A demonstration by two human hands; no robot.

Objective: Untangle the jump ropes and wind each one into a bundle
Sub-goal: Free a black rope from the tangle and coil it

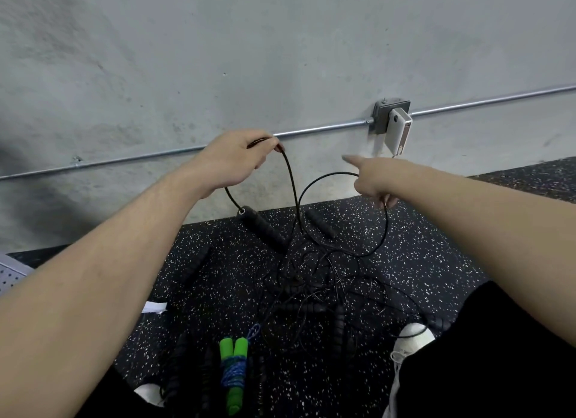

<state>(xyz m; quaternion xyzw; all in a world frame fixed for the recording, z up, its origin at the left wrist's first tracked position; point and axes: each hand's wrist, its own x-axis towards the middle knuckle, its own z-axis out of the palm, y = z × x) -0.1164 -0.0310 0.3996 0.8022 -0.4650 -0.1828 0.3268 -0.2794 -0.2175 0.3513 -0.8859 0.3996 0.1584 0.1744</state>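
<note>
Over the speckled rubber floor point(405, 262), both hands, left point(237, 159) and right point(374, 181), are pinching a thin black rope point(291, 181), lifting it clear of the tangle point(311, 286).

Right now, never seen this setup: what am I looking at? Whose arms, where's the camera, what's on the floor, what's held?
There is no machine here. One wide-angle camera sits on a person's head, looking forward and down, so the two bare arms are the wearer's own.

The left hand pinches a thin black rope and lifts it. The right hand has its forefinger pointing out while its lower fingers curl round another loop of that cord.

On the speckled floor lies a tangle of black ropes with black handles. Nearer the wearer lies an already wound rope with green handles. A white shoe shows at right. Behind is a concrete wall with a metal pipe.
</note>
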